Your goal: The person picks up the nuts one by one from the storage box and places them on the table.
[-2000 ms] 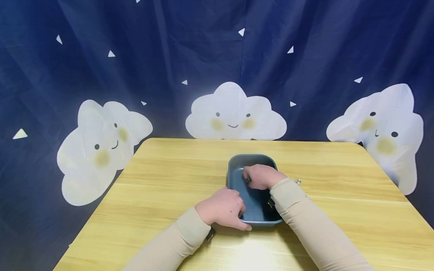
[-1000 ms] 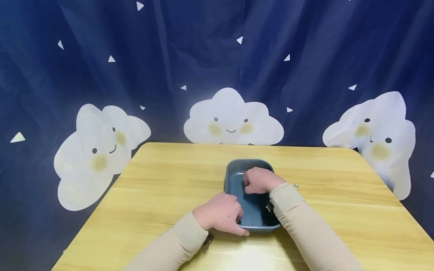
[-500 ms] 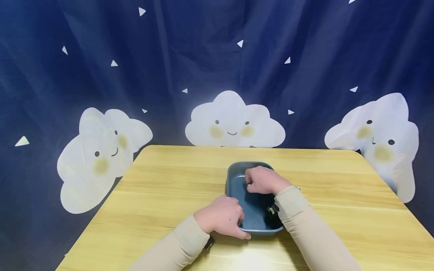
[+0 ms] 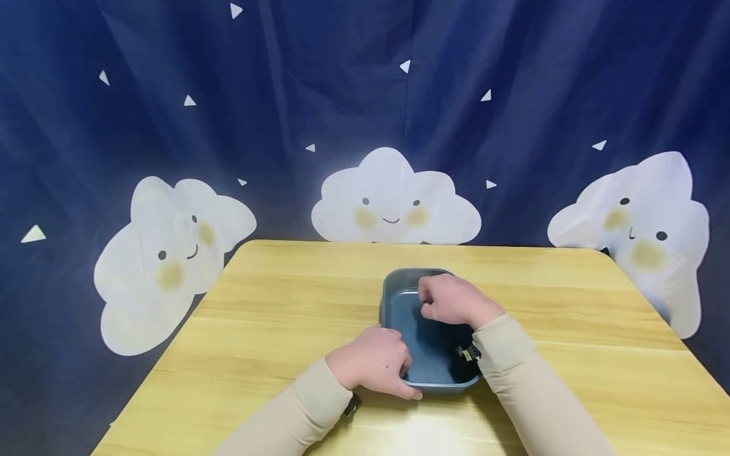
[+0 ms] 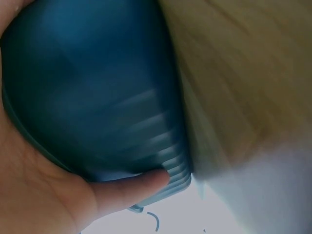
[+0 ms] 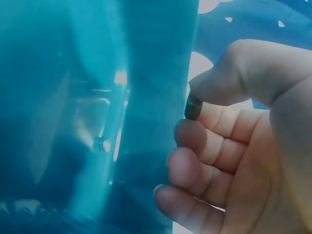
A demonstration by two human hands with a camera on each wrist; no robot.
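A dark blue-green rectangular box [image 4: 407,316] with rounded corners stands uncovered on the wooden table. My left hand [image 4: 373,358] grips its near left corner, fingers curled over the rim. In the left wrist view the thumb [image 5: 129,195] lies along the box's ribbed outer wall. Over the far right part of the box is my right hand [image 4: 456,301], fingers curled. The right wrist view shows a small dark piece [image 6: 193,108] pinched between thumb and forefinger, close beside the box wall [image 6: 151,146]; its kind is unclear.
The light wooden table [image 4: 274,304] reaches back to a navy curtain [image 4: 353,82] printed with white clouds and triangles. Small wrist cameras [image 4: 469,354] sit under both sleeve cuffs.
My right hand has moved to the right, from the box's middle toward its right wall. Its forearm now hides the small shiny item seen earlier on the table. The left hand keeps its grip.
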